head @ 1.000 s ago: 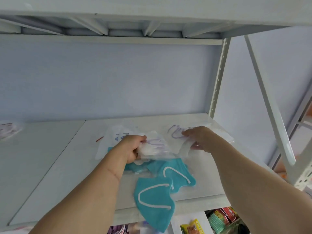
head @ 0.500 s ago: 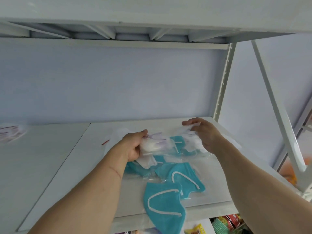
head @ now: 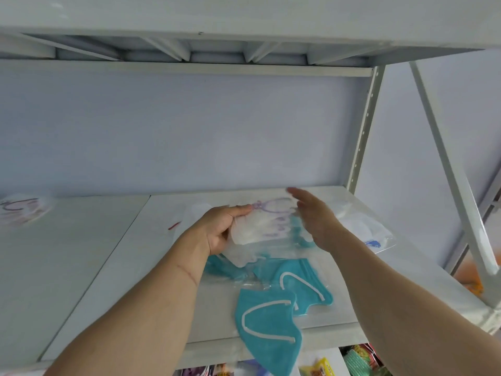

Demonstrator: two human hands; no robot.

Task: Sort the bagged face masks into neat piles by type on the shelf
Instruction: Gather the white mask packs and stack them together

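My left hand (head: 220,229) grips a stack of bagged white masks with purple loops (head: 264,223), lifted a little above the white shelf (head: 113,270). My right hand (head: 311,215) is flat with straight fingers against the right side of that stack. Below them lie teal masks with white loops: one bagged (head: 303,280) on the shelf, another (head: 267,324) hanging over the front edge. More bagged white masks (head: 360,226) lie at the right, behind my right arm. One bagged white mask (head: 21,210) lies at the far left.
A shelf board hangs low overhead (head: 189,66). A perforated upright (head: 363,131) and a diagonal brace (head: 450,169) stand at the right. A red strip (head: 174,226) lies on the shelf. Packaged goods (head: 357,360) show on the level below.
My right hand let go of the bag edge and flattened against the white stack. My left hand turned the stack more upright and raised it.
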